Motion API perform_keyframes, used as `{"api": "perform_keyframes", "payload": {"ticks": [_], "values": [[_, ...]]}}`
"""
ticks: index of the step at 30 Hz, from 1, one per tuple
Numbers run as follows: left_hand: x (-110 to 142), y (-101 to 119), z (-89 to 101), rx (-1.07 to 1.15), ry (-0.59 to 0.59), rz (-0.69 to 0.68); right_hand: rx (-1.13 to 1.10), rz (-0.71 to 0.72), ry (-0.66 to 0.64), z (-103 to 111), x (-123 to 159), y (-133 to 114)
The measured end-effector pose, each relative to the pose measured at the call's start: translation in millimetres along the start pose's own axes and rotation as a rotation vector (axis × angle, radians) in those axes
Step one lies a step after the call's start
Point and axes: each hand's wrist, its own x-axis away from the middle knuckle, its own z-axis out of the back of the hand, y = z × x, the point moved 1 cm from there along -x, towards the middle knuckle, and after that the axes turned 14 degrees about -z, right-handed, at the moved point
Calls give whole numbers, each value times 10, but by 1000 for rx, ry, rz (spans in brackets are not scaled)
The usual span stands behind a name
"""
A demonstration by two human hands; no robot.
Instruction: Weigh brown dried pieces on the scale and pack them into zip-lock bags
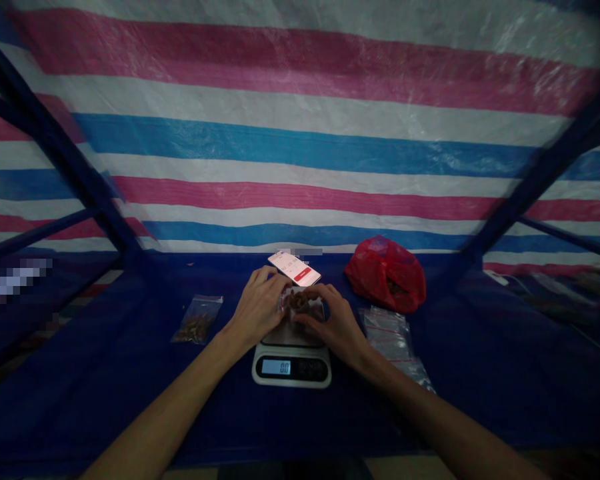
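A kitchen scale (292, 371) with a lit display reading 0.0 stands on the blue surface in front of me. Over its plate, a small clear plastic bag (319, 308) is between my hands. My left hand (261, 304) is closed on the bag's left edge, its fingertips partly hidden. From the right, my right hand (341, 327) curls thumb and forefinger around brown curled dried pieces (299, 302) at the bag. Whether the pieces are wholly inside the bag is too dim to tell.
A lit phone (296, 268) lies behind the scale. On the left is a filled zip bag (199, 321) of brown pieces. To the right sit a red plastic bag (384, 272), open with brown contents, and flat clear zip bags (389, 333). Blue frame bars (105, 207) and striped sheeting (300, 153) enclose the surface.
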Motion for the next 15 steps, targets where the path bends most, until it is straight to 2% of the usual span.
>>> {"api": "perform_keyframes", "payload": {"ticks": [10, 15], "values": [[-10, 38, 12, 11, -55, 5, 50, 115, 17, 22, -7, -7], [-12, 59, 27, 27, -60, 21, 5, 158, -71, 53, -36, -37]]}}
